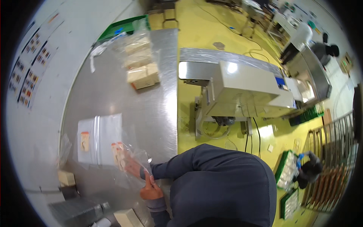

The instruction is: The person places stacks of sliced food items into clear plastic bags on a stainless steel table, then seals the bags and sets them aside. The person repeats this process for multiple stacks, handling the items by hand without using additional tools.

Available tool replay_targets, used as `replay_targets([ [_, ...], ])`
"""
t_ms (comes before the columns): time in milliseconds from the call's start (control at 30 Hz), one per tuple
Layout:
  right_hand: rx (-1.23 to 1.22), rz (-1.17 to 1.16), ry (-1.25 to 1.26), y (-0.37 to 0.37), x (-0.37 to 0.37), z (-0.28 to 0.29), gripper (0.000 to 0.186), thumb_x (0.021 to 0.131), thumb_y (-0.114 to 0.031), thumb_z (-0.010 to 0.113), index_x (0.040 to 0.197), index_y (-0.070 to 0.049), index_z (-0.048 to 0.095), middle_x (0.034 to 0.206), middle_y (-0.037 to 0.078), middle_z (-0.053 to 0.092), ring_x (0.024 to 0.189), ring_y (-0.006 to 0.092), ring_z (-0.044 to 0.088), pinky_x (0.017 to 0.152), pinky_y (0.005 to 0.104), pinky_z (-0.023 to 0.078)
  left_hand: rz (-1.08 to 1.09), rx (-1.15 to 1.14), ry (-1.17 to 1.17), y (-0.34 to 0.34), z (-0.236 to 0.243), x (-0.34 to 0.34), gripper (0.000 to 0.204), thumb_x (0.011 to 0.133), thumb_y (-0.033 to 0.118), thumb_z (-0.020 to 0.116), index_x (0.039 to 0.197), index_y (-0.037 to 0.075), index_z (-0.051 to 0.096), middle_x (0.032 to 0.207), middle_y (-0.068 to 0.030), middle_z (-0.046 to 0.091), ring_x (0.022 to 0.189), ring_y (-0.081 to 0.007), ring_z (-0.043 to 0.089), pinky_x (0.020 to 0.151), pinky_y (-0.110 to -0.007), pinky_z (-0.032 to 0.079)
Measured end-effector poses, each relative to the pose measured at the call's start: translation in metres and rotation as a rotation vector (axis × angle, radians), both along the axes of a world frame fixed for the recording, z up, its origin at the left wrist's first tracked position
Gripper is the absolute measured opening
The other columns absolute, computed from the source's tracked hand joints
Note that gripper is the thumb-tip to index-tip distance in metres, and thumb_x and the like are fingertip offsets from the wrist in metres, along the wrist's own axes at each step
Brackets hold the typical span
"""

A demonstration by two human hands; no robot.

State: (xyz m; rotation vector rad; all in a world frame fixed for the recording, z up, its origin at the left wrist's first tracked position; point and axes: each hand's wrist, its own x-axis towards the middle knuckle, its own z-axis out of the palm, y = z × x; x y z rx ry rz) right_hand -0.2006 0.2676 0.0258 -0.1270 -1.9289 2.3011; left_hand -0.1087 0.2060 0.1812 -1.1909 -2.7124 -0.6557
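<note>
My right hand (133, 166) reaches inside a clear plastic bag (140, 156), its fingers at a small beige packet with an orange-red top (118, 154). Blurred film partly covers those fingers. Close below, my left hand (150, 190) pinches the bag's open edge by the right wrist. To the left, a stack of flat clear bags (107, 138) lies on the steel table (160, 113). On that stack rests a similar beige and orange packet (85, 142).
Bagged pale cartons (143, 75) stand in a row farther up the table, before a green crate (130, 25). Pale blocks (127, 218) lie at the near end. Across the yellow floor stands a white machine (242, 85). Other people work at right, one beside green trays (286, 170).
</note>
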Motion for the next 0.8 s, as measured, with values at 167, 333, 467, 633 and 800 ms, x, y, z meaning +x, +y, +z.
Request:
replay_targets([
  [167,0.403,0.074,-0.080,0.028,0.028,0.012,0.030,0.085,-0.018,0.054,0.111,-0.003,0.054,0.091,0.009,0.062,0.088,0.0205,0.057,0.080,0.0311,0.044,0.100,0.137,-0.073,-0.027,-0.002,0.005,0.032,0.085,0.032,0.057,0.115,0.021,0.060,0.042,-0.0101,0.045,0.029,-0.0218,0.034,0.034,-0.036,0.026],
  [333,0.685,0.150,0.040,0.093,0.028,0.060,0.031,0.085,-0.018,0.054,0.112,-0.003,0.055,0.091,0.009,0.062,0.086,0.0213,0.058,0.079,0.0303,0.045,0.126,0.314,0.006,-0.027,0.041,0.025,0.053,0.071,0.047,0.063,0.111,0.011,0.060,0.050,-0.0067,0.053,0.042,-0.0219,0.052,0.040,-0.032,0.039],
  [467,1.028,0.448,0.054,0.155,-0.005,0.066,0.031,0.085,-0.017,0.054,0.114,-0.003,0.055,0.092,0.010,0.062,0.085,0.0219,0.059,0.079,0.0297,0.046,-0.151,0.649,0.298,-0.014,0.068,0.048,0.029,0.076,0.017,0.057,0.101,0.002,0.062,0.050,-0.0014,0.046,0.040,-0.0146,0.045,0.039,-0.031,0.037],
  [633,1.107,1.353,0.306,0.073,0.056,0.083,0.042,0.084,-0.022,0.056,0.122,-0.004,0.048,0.106,0.016,0.060,0.092,0.0248,0.061,0.078,0.0336,0.048,0.377,0.305,0.227,-0.083,-0.076,0.013,0.030,0.074,0.019,0.061,0.102,0.012,0.064,0.050,-0.0043,0.054,0.040,-0.0211,0.053,0.038,-0.033,0.041],
  [800,0.736,1.231,0.155,-0.060,0.038,0.230,0.031,0.074,-0.010,0.068,0.103,-0.001,0.059,0.102,0.013,0.062,0.092,0.0266,0.060,0.084,0.0335,0.045,0.544,0.422,0.062,-0.112,-0.101,0.039,0.023,0.080,0.022,0.057,0.102,0.016,0.064,0.058,-0.0042,0.058,0.048,-0.0231,0.056,0.044,-0.034,0.044],
])
